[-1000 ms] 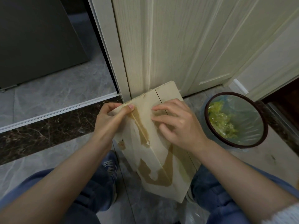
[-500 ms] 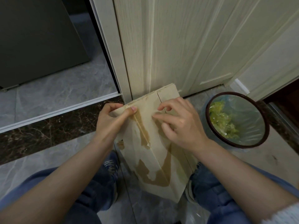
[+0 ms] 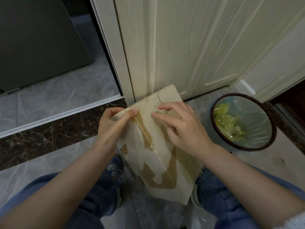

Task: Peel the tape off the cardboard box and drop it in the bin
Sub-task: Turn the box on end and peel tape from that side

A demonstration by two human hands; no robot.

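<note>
Peeling underway | left hand [image 3: 113, 123] pinches brown tape strip [image 3: 143, 129] at flattened beige cardboard box [image 3: 158, 162] far edge | right hand [image 3: 179, 128] fingers spread, pressing box | tape patches left, none yet going into round brown-rimmed bin [image 3: 274, 128]

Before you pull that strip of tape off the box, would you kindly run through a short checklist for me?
1. Left hand has a grip on the tape end at the box's top edge: ok, thumb and fingers pinch there.
2. Right hand steadies the cardboard box: ok, fingers rest flat on it.
3. Tape end actually lifted from the cardboard: cannot tell.
4. Bin close by and open: ok, beside the box on the right, unlidded.
5. Room left in the bin: ok, yellow-green scraps cover only part.
</note>
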